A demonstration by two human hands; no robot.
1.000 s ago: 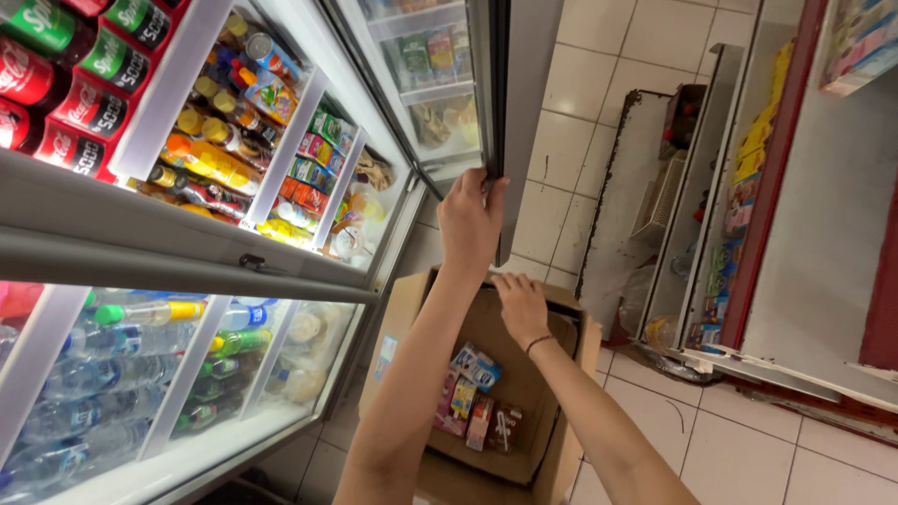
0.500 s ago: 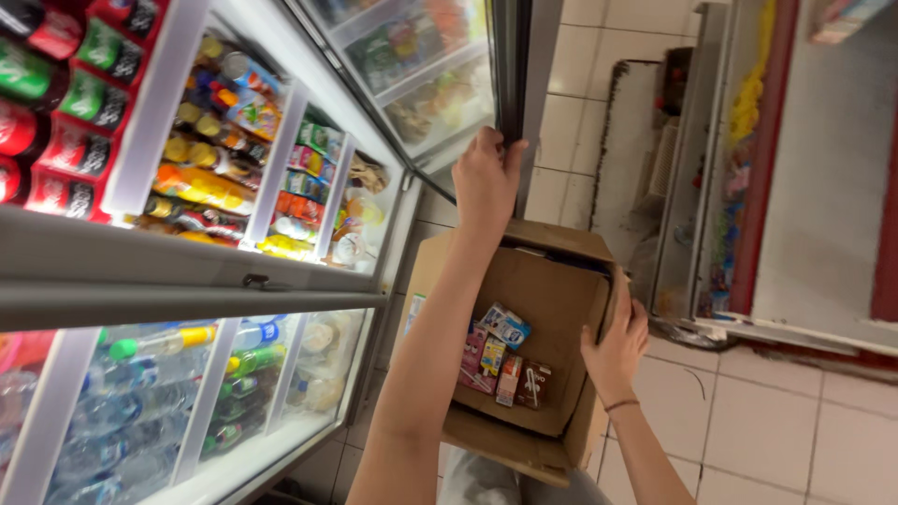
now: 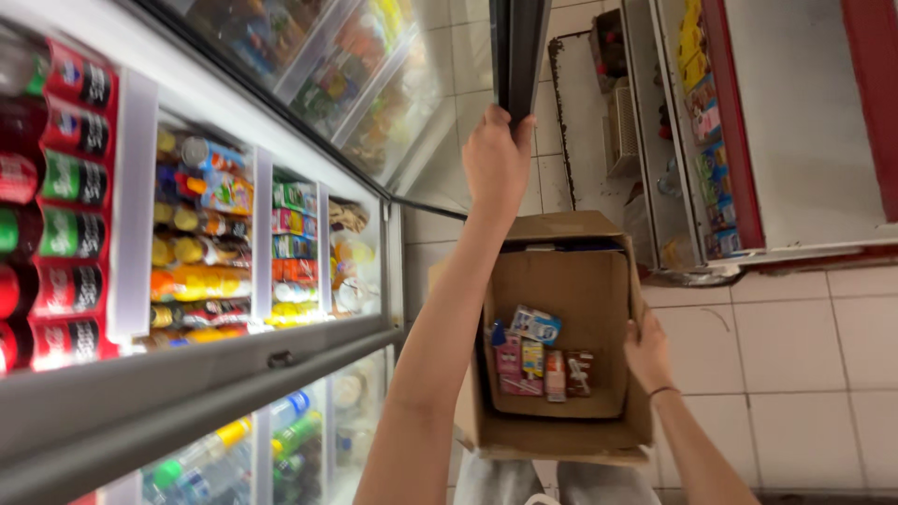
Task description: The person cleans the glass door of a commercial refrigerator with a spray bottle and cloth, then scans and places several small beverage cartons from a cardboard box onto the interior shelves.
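— What's the biggest thing in front of you?

— The drinks cooler along the left; glass doors, shelves packed with red and green cans at the far left, then yellow, orange and blue bottles and cartons further along; a lower bank below holds clear and green bottles. One glass door stands swung open, its dark edge up at the top middle; across the white tiled floor a second cabinet with a red frame runs down the right side.

— And the person?

— Standing between them; the left hand is raised and wrapped around the lower end of that open door's edge, fingers closed on the frame; the arm stretches straight up from below.

— The other hand?

— The right hand, a thin dark band at the wrist, grips the right wall of an open cardboard box; fingers curled over the rim, thumb outside; the box sits low, just right of the raised arm, flaps open.

— Anything in it?

— Only a few small cartons lying at the bottom, blue, pink, yellow and brown; most of the box floor is bare cardboard; what is printed on them is too small to tell.
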